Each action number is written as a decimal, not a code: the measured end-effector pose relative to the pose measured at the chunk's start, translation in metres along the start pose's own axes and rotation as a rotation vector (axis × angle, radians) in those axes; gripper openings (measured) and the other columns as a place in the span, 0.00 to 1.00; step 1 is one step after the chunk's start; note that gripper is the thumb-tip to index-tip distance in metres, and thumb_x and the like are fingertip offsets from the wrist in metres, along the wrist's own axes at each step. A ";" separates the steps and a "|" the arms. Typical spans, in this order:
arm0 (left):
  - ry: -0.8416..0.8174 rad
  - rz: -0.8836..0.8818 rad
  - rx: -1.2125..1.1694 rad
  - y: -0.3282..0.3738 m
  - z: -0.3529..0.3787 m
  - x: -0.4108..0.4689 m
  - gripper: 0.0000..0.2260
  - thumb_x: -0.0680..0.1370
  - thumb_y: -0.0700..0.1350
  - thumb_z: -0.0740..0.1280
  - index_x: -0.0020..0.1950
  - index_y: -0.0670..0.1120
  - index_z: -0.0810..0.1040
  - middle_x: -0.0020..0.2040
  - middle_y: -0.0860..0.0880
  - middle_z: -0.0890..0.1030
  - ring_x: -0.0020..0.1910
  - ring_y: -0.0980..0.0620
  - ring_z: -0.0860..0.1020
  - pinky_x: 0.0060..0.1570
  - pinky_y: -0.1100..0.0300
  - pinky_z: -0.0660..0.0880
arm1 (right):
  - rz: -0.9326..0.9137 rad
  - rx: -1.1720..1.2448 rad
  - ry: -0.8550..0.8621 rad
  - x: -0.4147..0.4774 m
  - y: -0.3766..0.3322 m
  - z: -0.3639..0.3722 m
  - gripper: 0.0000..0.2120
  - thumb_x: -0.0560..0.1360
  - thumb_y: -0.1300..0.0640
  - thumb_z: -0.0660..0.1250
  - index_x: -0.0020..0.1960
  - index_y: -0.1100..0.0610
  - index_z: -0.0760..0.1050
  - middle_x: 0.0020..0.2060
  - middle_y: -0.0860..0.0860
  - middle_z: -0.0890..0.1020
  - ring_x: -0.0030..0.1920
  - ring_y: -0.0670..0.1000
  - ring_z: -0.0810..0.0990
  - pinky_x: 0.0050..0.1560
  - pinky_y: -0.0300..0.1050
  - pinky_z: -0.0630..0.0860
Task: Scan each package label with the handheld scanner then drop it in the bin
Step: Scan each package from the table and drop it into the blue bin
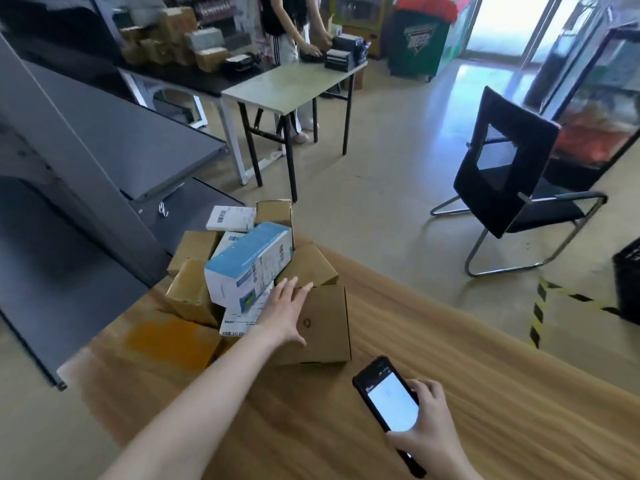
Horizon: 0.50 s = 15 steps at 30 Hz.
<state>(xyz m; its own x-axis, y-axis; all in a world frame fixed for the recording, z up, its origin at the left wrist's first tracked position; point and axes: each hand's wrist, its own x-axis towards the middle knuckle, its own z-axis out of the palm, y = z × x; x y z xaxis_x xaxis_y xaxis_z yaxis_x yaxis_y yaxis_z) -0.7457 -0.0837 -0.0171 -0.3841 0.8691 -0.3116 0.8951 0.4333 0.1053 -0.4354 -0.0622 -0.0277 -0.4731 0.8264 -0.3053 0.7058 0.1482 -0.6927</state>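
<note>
At the far left, beside the tabletop (450, 393): one grey metal shelving unit (104, 143) with flat, smooth shelves.

On the far left corner of the tabletop, piled loosely and touching one another:
- About six brown cartons (192, 289) of plain matte cardboard, one taped glossy. Count unsure where they overlap.
- One flat white box (230, 218) on top at the back, with a barcode label. Print too small to read.
- One long blue-and-white box (247, 261) tilted across the middle, with barcodes on its side. Text not legible.
- Two white printed labels (239, 317) showing beneath it, also unreadable.

Just right of the pile, on the near edge of it: the left hand (285, 311). Lies flat, fingers straight and slightly spread, on the lid of the nearest carton (329, 327), gripping nothing. Bears a small printed ring mark on that lid, no words.

Nearer, toward the tabletop's near edge and well apart from the pile: one handheld scanner (389, 401), black, slim and phone-shaped, with a lit white screen facing up. Sits in the right hand (427, 434), fingers wrapped round its right edge and thumb across its lower end. Screen text too faint to read.

Tabletop itself: pale wood grain, long and straight-edged.

Beyond, on the floor past the far edge:
- One folding table (294, 88) with a pale top and black legs, and one person (284, 32) standing behind it.
- One black chair (512, 181) with a mesh back and a bent chrome tube frame.
- Yellow-and-black striped tape (538, 310) stuck to the floor.
- One black crate (628, 285) at the right edge, cut off by the frame.
</note>
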 end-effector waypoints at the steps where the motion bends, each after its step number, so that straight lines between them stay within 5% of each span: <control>1: -0.018 -0.003 0.019 -0.001 0.001 0.004 0.55 0.67 0.56 0.78 0.79 0.56 0.40 0.80 0.47 0.42 0.78 0.44 0.39 0.75 0.42 0.49 | -0.001 0.000 0.006 0.003 -0.001 0.001 0.40 0.53 0.53 0.76 0.63 0.56 0.69 0.56 0.46 0.64 0.52 0.43 0.69 0.43 0.32 0.67; 10: 0.168 0.009 0.099 0.005 0.025 -0.020 0.59 0.63 0.60 0.78 0.77 0.57 0.36 0.73 0.46 0.52 0.76 0.44 0.50 0.75 0.44 0.42 | 0.044 0.024 0.040 0.000 0.006 -0.003 0.39 0.52 0.53 0.75 0.63 0.54 0.69 0.57 0.45 0.65 0.52 0.43 0.70 0.46 0.36 0.69; 15: 0.330 -0.022 0.126 0.026 0.036 -0.072 0.44 0.73 0.54 0.72 0.79 0.53 0.47 0.71 0.46 0.58 0.73 0.45 0.55 0.75 0.40 0.47 | 0.021 -0.005 0.008 -0.028 0.027 -0.021 0.41 0.54 0.53 0.77 0.65 0.57 0.68 0.57 0.46 0.64 0.52 0.45 0.70 0.46 0.36 0.69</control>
<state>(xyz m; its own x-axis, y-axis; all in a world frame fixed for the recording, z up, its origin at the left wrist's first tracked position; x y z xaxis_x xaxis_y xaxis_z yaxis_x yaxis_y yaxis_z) -0.6865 -0.1430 -0.0258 -0.4376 0.8991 0.0113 0.8989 0.4377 -0.0212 -0.3922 -0.0695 -0.0240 -0.4541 0.8335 -0.3147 0.7185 0.1337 -0.6826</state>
